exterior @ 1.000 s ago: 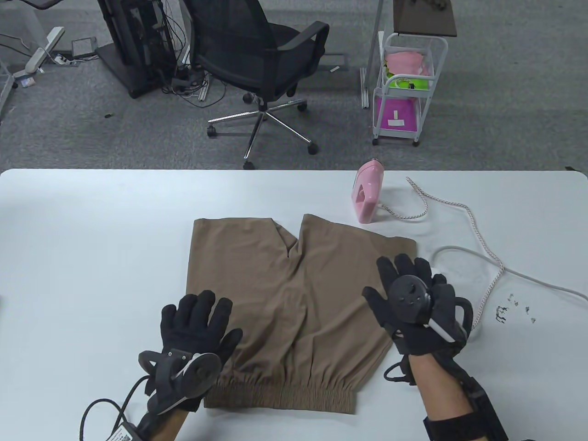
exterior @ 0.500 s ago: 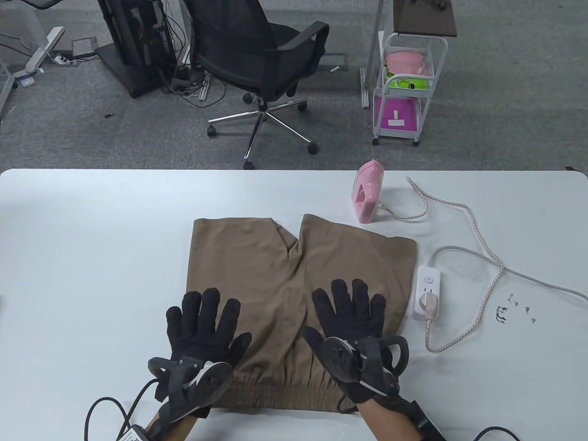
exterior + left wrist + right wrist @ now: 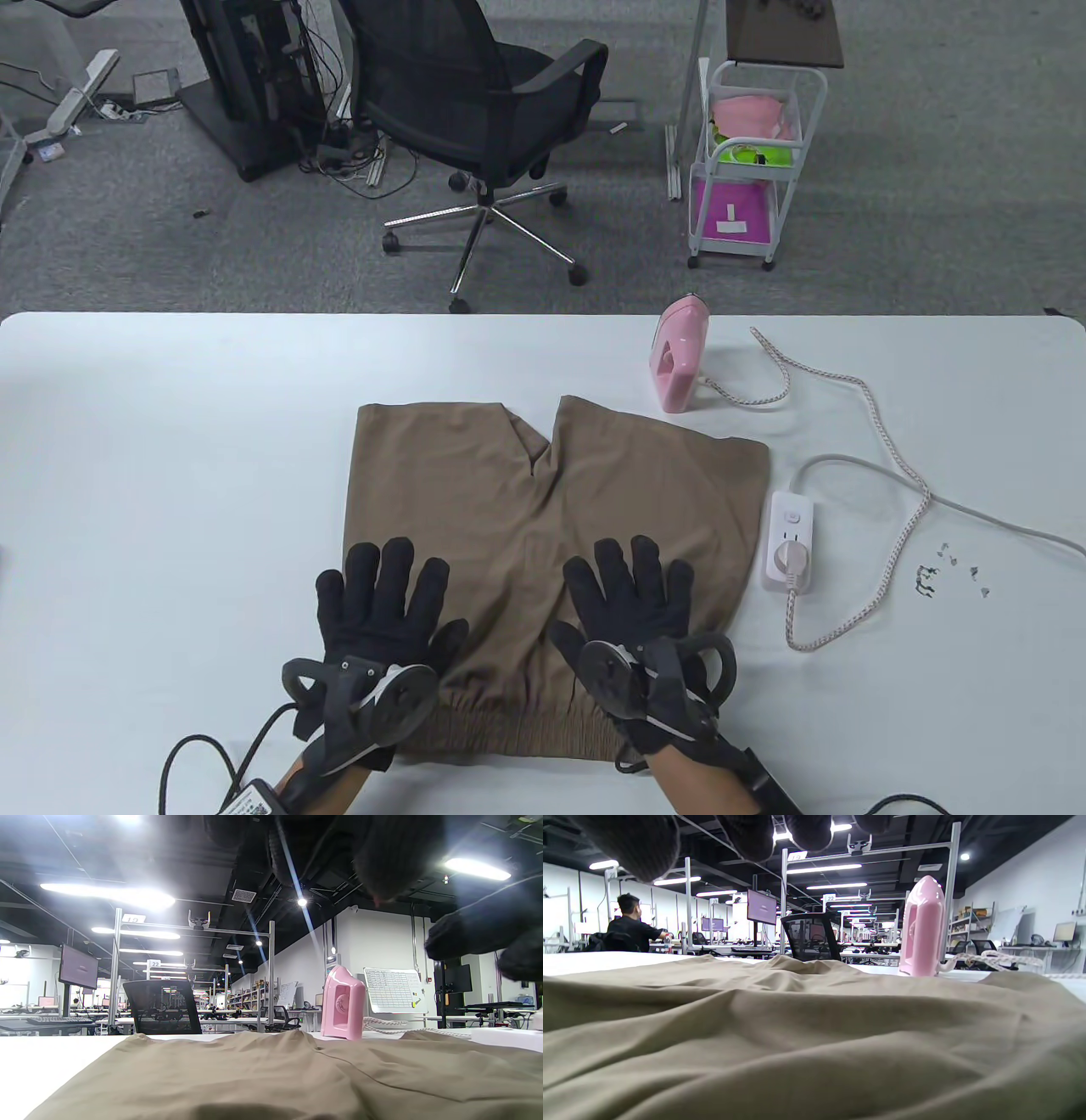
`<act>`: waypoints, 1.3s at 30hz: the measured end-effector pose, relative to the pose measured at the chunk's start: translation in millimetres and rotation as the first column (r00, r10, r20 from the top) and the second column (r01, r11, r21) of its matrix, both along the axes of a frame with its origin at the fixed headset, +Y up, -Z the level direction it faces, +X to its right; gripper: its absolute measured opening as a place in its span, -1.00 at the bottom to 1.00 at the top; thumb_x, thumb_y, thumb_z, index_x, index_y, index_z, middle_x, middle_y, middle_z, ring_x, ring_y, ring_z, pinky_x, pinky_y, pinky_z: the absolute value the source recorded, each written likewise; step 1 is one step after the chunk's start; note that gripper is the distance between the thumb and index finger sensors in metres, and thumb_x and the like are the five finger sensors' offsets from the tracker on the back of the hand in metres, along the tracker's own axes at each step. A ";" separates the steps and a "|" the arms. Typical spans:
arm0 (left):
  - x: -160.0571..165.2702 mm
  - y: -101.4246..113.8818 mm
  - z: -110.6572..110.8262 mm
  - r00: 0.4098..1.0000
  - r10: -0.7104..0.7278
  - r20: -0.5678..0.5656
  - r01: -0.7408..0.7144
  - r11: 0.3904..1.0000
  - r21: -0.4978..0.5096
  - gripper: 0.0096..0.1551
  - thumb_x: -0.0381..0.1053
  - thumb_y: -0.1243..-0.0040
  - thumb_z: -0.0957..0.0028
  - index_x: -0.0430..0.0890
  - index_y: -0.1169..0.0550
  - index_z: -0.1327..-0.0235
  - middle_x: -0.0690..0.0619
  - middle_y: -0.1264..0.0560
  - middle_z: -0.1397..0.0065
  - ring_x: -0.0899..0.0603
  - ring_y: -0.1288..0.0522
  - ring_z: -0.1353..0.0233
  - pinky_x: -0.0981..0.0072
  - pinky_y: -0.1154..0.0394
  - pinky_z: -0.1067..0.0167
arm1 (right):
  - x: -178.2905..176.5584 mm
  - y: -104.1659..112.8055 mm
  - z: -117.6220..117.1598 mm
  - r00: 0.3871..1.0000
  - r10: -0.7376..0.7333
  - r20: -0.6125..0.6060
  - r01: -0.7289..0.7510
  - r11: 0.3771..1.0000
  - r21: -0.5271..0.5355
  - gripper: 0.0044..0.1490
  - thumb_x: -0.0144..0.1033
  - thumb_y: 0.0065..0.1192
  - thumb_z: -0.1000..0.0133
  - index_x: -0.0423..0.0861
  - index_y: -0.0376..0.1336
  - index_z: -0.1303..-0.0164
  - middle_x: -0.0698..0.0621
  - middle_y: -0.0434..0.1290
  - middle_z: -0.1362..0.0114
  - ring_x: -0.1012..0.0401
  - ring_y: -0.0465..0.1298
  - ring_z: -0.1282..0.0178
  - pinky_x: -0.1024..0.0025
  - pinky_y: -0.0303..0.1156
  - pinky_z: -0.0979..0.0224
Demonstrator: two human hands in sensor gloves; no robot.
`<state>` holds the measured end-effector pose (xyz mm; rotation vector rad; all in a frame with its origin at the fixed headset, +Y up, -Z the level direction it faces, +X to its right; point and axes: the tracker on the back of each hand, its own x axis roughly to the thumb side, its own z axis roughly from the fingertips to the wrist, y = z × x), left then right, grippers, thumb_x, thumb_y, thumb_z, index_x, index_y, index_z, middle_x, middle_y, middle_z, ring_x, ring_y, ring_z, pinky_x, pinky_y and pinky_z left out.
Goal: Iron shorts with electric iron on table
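Shorts [image 3: 551, 518] lie under flat, spread left hand [image 3: 382, 607] and right hand [image 3: 632, 607], nothing gripped.

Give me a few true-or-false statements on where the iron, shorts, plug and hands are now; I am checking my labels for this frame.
1. The pink iron stands upright on the table. True.
2. The right hand grips the iron. False: it lies flat on the brown shorts.
3. A plug sits in the white power strip. True.
4. The left hand is off the shorts. False: its fingers lie spread on them.
5. The iron rests on the shorts. False: it stands beyond them.
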<state>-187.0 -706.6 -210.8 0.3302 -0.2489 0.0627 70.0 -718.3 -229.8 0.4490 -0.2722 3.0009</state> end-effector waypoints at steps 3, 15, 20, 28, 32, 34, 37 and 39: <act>-0.2 1.1 0.2 1.000 0.015 0.000 -0.015 1.000 0.000 -0.18 0.36 -0.12 -0.12 0.10 -0.24 -0.61 -0.12 0.05 -0.75 -0.47 0.08 -0.68 -0.53 0.14 -0.46 | 1.9 -1.1 -0.4 1.000 -0.016 0.001 0.016 1.000 -0.011 -0.11 0.38 0.11 -0.27 0.17 0.05 -0.74 -0.12 0.03 -0.77 -0.28 -0.02 -0.73 -0.45 -0.03 -0.55; 0.8 1.3 1.2 1.000 0.000 0.006 0.000 1.000 0.017 -0.19 0.36 -0.12 -0.12 0.09 -0.25 -0.61 -0.12 0.04 -0.75 -0.47 0.07 -0.68 -0.53 0.14 -0.46 | 0.0 0.3 -0.6 1.000 0.010 0.007 -0.009 1.000 -0.005 -0.11 0.38 0.10 -0.27 0.17 0.05 -0.75 -0.11 0.04 -0.77 -0.28 -0.01 -0.74 -0.45 -0.03 -0.55; 0.8 1.8 1.7 1.000 -0.001 0.006 0.001 1.000 0.022 -0.19 0.36 -0.12 -0.12 0.09 -0.26 -0.60 -0.12 0.03 -0.75 -0.47 0.06 -0.67 -0.53 0.13 -0.46 | -1.9 -0.1 -0.4 0.999 0.036 0.007 -0.036 0.999 0.003 -0.11 0.38 0.10 -0.27 0.17 0.05 -0.75 -0.11 0.04 -0.77 -0.28 -0.02 -0.74 -0.45 -0.03 -0.55; 1.9 2.4 2.5 1.000 -0.026 0.000 0.026 0.999 0.035 -0.20 0.36 -0.12 -0.12 0.09 -0.27 -0.59 -0.12 0.02 -0.75 -0.47 0.06 -0.67 -0.53 0.13 -0.46 | -8.7 -0.9 2.0 0.987 0.155 0.046 -0.158 0.986 0.057 -0.12 0.37 0.11 -0.28 0.17 0.05 -0.74 -0.12 0.03 -0.77 -0.29 -0.03 -0.73 -0.45 -0.04 -0.55; 2.5 2.7 3.0 0.999 -0.033 0.000 0.033 0.999 0.036 -0.20 0.36 -0.12 -0.12 0.08 -0.28 -0.59 -0.12 0.02 -0.75 -0.47 0.05 -0.67 -0.53 0.13 -0.46 | -11.9 -1.4 2.5 0.983 0.177 0.042 -0.179 0.982 0.061 -0.12 0.38 0.10 -0.28 0.17 0.05 -0.75 -0.12 0.02 -0.77 -0.29 -0.04 -0.74 -0.45 -0.05 -0.55; 2.5 2.9 3.1 0.999 -0.033 -0.001 0.033 0.999 0.037 -0.20 0.36 -0.12 -0.12 0.08 -0.28 -0.59 -0.12 0.02 -0.75 -0.47 0.05 -0.67 -0.53 0.13 -0.46 | -11.9 -1.4 2.6 0.983 0.177 0.044 -0.179 0.982 0.059 -0.12 0.37 0.10 -0.28 0.17 0.05 -0.75 -0.12 0.01 -0.77 -0.29 -0.05 -0.74 -0.45 -0.05 -0.55; 2.8 3.0 3.2 0.999 -0.035 0.000 0.035 0.999 0.036 -0.20 0.36 -0.12 -0.12 0.08 -0.29 -0.59 -0.12 0.01 -0.75 -0.47 0.05 -0.67 -0.53 0.12 -0.46 | -11.6 -1.0 2.6 0.984 0.171 0.042 -0.173 0.984 0.045 -0.12 0.38 0.10 -0.28 0.17 0.05 -0.75 -0.12 0.02 -0.77 -0.28 -0.04 -0.73 -0.45 -0.04 -0.55; 2.7 3.1 3.3 0.999 -0.036 -0.001 0.036 0.999 0.037 -0.21 0.36 -0.12 -0.12 0.08 -0.29 -0.59 -0.12 0.01 -0.75 -0.47 0.05 -0.67 -0.53 0.12 -0.46 | -11.5 -1.1 2.6 0.985 0.167 0.042 -0.169 0.985 0.044 -0.12 0.38 0.10 -0.28 0.17 0.05 -0.75 -0.13 0.02 -0.77 -0.28 -0.04 -0.74 -0.45 -0.04 -0.55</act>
